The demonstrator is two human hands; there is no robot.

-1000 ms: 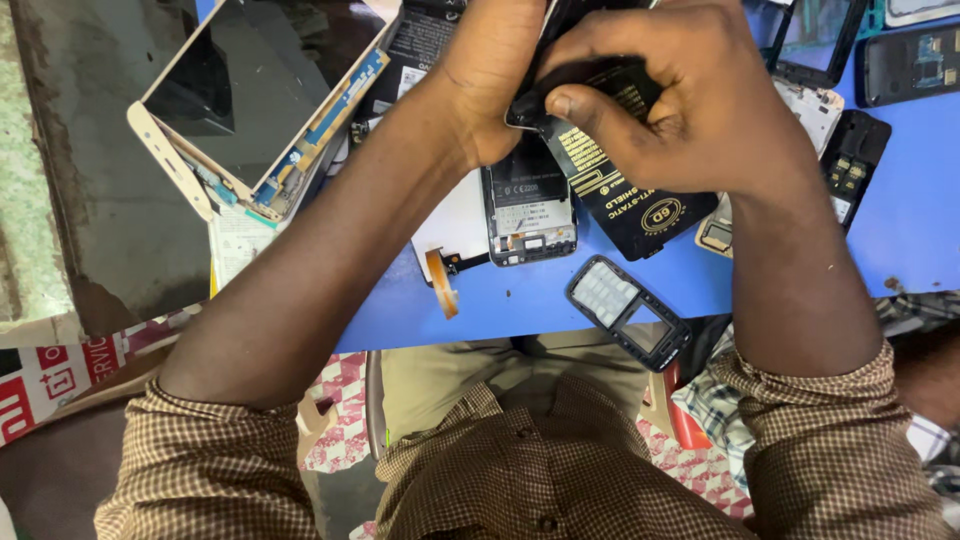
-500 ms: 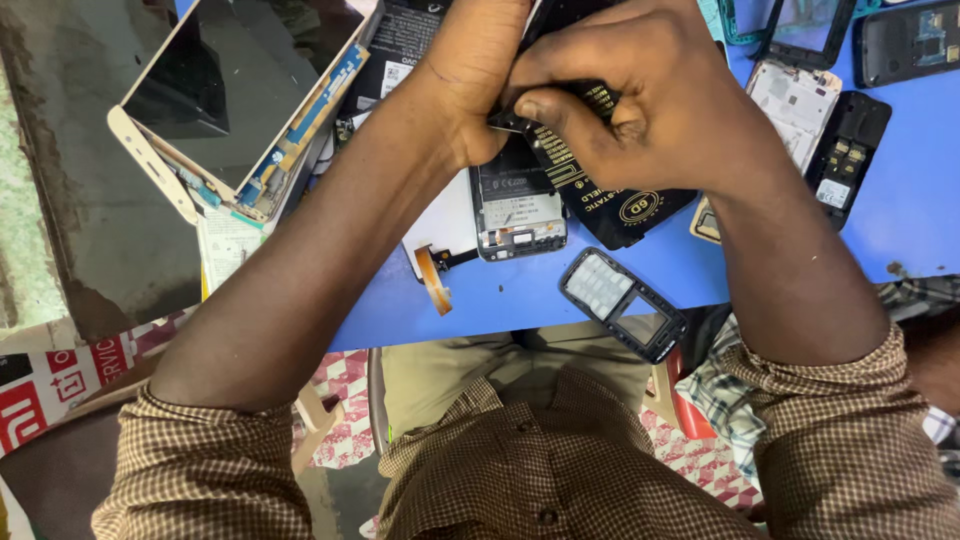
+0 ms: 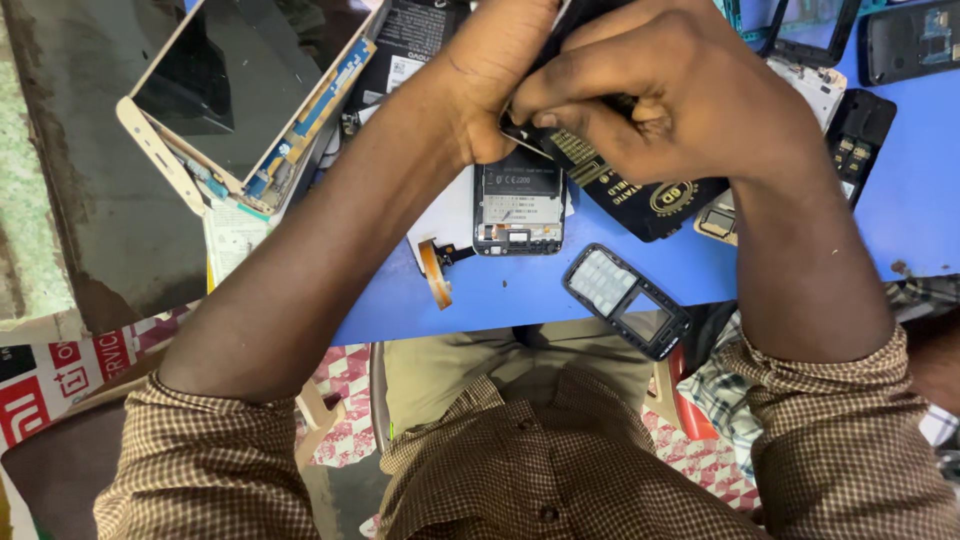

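Head view: both hands [image 3: 640, 90] grip dark phone part [image 3: 530, 135] (mostly hidden).

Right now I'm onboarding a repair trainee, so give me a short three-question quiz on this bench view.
1. True or false: both hands grip the same dark phone part.
2. Which lies nearest the table's front edge? A) keypad phone frame B) white phone with open back C) black battery
3. What colour is the table top?

Key:
1. True: the left hand and right hand close together on one dark phone part.
2. A: the keypad phone frame; the white phone and black battery lie farther back.
3. Blue: table.
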